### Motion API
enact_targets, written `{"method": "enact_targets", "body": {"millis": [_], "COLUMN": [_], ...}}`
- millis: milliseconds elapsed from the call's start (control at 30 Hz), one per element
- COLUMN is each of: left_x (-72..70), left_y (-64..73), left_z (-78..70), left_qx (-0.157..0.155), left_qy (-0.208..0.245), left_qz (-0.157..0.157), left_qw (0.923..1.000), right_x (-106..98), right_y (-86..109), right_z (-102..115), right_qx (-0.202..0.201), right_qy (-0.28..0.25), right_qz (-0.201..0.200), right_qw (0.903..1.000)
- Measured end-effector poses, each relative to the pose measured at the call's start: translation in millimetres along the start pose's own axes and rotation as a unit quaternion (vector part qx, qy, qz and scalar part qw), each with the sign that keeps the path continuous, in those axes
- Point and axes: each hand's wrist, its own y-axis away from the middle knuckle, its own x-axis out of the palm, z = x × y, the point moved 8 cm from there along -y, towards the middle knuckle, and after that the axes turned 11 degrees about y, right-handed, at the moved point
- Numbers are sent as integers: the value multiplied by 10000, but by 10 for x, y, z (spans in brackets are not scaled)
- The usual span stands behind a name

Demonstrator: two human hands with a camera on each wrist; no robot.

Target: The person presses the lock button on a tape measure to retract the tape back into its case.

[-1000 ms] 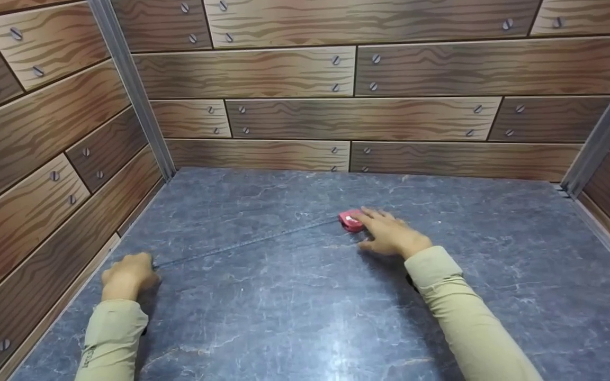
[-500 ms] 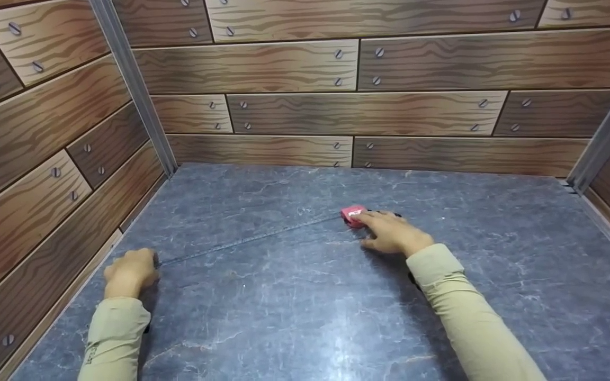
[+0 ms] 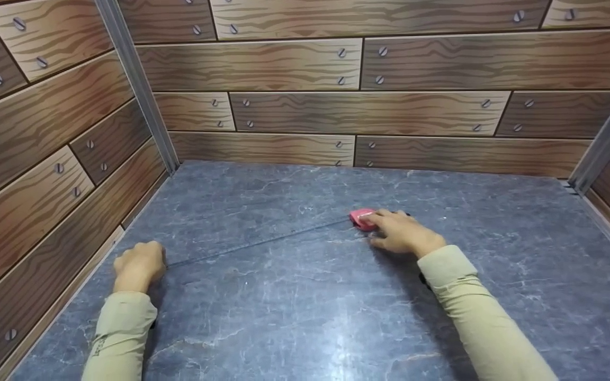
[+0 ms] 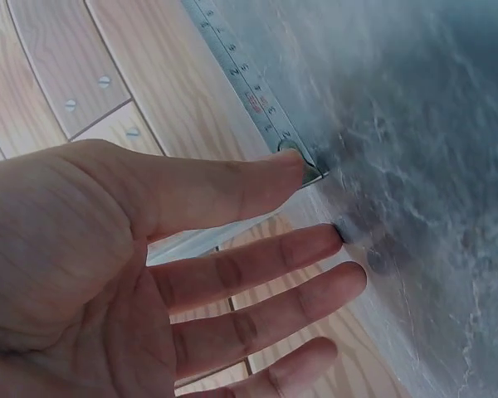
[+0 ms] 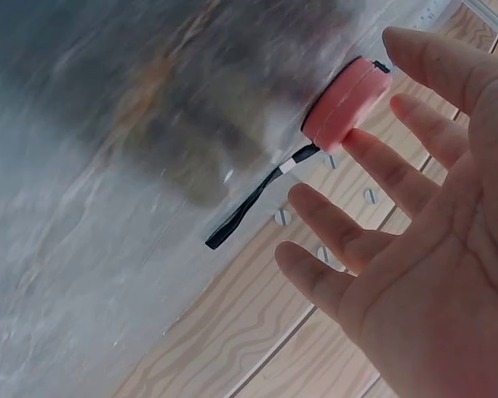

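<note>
Though print shows on the left sleeve [image 3: 122,330], head view leaves it unreadable. Red case [image 3: 360,220] sits on table [image 3: 262,312], thin blade [image 3: 262,242] out to left hand [image 3: 140,264]; right hand [image 3: 403,233] touches case. Left wrist: thumb presses blade end, fingers loosely extended; digits 1, 3, 4, 5 legible, red print blurred. Right wrist: fingers spread, one tip on case; black strap [image 5: 253,206], white patch.

The tape case [image 5: 347,104] looks plastic, the tabletop [image 3: 284,301] glossy.
</note>
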Motion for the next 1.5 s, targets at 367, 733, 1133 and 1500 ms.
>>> {"method": "enact_targets", "body": {"millis": [367, 733, 1133, 1500], "left_x": [108, 239, 344, 440], "left_y": [-137, -251, -275, -243], "left_z": [-404, -829, -1178, -1515], "left_qx": [342, 458, 757, 1116], "left_qy": [-219, -400, -430, -466], "left_qz": [-234, -314, -481, -636], "left_qw": [9989, 9977, 9950, 9906], "right_x": [-81, -135, -127, -123], "right_y": [300, 681, 1068, 1351], "right_z": [-209, -378, -494, -702], "right_qx": [67, 83, 606, 744], "right_qy": [226, 536, 251, 397], "right_qz": [-215, -530, -524, -698], "right_qw": [9995, 9971, 9965, 9940]}}
